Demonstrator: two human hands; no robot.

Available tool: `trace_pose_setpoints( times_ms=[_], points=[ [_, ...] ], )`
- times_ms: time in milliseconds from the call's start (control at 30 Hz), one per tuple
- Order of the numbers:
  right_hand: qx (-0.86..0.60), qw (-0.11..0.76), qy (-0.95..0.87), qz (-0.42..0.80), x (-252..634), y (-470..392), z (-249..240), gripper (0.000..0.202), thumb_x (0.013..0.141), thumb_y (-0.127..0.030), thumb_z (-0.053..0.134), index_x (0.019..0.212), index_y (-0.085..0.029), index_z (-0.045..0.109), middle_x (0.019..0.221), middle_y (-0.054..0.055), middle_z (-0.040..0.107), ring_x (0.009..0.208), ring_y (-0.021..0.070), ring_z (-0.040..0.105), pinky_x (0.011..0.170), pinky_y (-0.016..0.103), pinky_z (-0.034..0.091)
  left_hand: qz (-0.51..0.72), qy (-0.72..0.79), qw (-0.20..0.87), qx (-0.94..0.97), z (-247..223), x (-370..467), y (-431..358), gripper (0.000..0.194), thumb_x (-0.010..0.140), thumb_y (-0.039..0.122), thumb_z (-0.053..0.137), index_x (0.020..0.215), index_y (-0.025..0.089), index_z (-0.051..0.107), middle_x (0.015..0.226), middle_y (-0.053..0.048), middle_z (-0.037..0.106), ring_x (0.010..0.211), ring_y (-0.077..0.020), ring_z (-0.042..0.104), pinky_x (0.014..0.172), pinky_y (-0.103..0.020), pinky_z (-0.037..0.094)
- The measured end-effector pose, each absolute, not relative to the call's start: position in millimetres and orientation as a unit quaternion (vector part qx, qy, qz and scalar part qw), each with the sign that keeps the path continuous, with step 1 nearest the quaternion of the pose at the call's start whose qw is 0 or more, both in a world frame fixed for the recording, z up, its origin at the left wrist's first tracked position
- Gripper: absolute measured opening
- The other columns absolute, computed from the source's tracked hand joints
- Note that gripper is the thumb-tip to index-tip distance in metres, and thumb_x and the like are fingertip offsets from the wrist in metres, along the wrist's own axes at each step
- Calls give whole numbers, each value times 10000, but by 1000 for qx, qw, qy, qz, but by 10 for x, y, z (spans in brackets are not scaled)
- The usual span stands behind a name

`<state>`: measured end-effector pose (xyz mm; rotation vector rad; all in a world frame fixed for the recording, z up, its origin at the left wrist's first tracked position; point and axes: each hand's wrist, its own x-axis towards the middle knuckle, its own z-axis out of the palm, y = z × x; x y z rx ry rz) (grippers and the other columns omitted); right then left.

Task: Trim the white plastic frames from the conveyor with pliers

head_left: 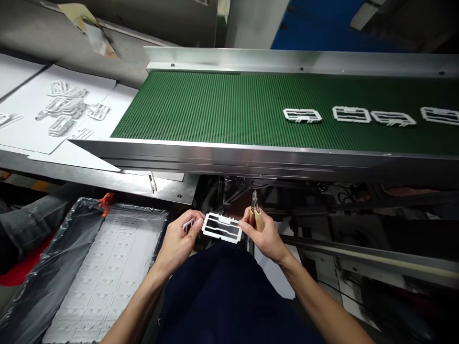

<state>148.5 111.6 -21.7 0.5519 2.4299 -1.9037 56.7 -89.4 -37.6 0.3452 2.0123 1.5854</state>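
In front of my body a white slotted plastic frame (222, 227) is held level between both hands. My left hand (182, 239) pinches its left end, with a small white plastic piece (188, 224) also showing between the fingers. At the frame's right end, the thumb and fingertips of my right hand (265, 239) touch it. That same hand grips cutting pliers (256, 212) with tan handles, their metal jaws pointing up. I cannot tell whether the jaws are closed.
Several similar white frames (303, 115) lie on a green conveyor belt (201, 105) with a metal edge. More parts are heaped on white sheets (32, 122) at left. Below stands a black-lined tray (77, 205) holding rows of pale parts. A person's sleeve (39, 220) shows far left.
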Motion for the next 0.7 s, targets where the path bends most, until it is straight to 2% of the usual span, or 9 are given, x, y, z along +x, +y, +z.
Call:
trace_pose_setpoints(
  times_ms=[100, 200, 300, 400, 533, 700],
  points=[
    [189, 3, 764, -616, 1503, 1114, -259, 157, 814, -278, 567, 778, -195, 439, 713, -21, 471, 651, 115, 431, 634, 256, 376, 622, 719, 291, 108, -379, 553, -871, 200, 835, 354, 556, 734, 182, 548, 842, -16, 590, 745, -162, 506, 667, -245, 379],
    [194, -8, 756, -625, 1502, 1117, -282, 160, 804, -267, 572, 757, -194, 437, 690, -25, 462, 628, 111, 422, 610, 254, 370, 651, 664, 365, 51, -402, 538, -869, 224, 798, 385, 605, 735, 174, 559, 731, -7, 579, 660, -151, 501, 610, -236, 379],
    [201, -10, 754, -626, 1495, 1126, -279, 162, 796, -256, 579, 741, -194, 439, 668, -29, 464, 606, 108, 425, 589, 251, 367, 657, 623, 424, 1, -425, 521, -871, 231, 774, 395, 642, 798, 174, 581, 750, -11, 604, 676, -148, 535, 598, -220, 392],
    [207, -4, 743, -636, 1492, 1138, -269, 160, 797, -256, 587, 744, -195, 449, 650, -31, 482, 593, 109, 451, 589, 256, 382, 641, 632, 435, -15, -430, 497, -849, 237, 757, 387, 673, 810, 171, 589, 702, 0, 612, 634, -121, 529, 561, -188, 381],
    [201, 5, 688, -697, 1492, 1163, -298, 162, 842, -318, 557, 792, -187, 476, 651, -12, 551, 621, 128, 538, 638, 278, 424, 624, 654, 427, -25, -431, 465, -796, 239, 753, 382, 677, 766, 161, 589, 596, 20, 587, 490, -76, 435, 439, -164, 296],
    [230, 3, 592, -772, 1476, 1192, -362, 225, 842, -382, 560, 831, -175, 473, 746, 28, 625, 613, 129, 589, 585, 255, 437, 626, 647, 432, -47, -446, 453, -783, 258, 741, 394, 685, 761, 152, 597, 577, 17, 588, 485, -70, 444, 425, -146, 292]
  ],
)
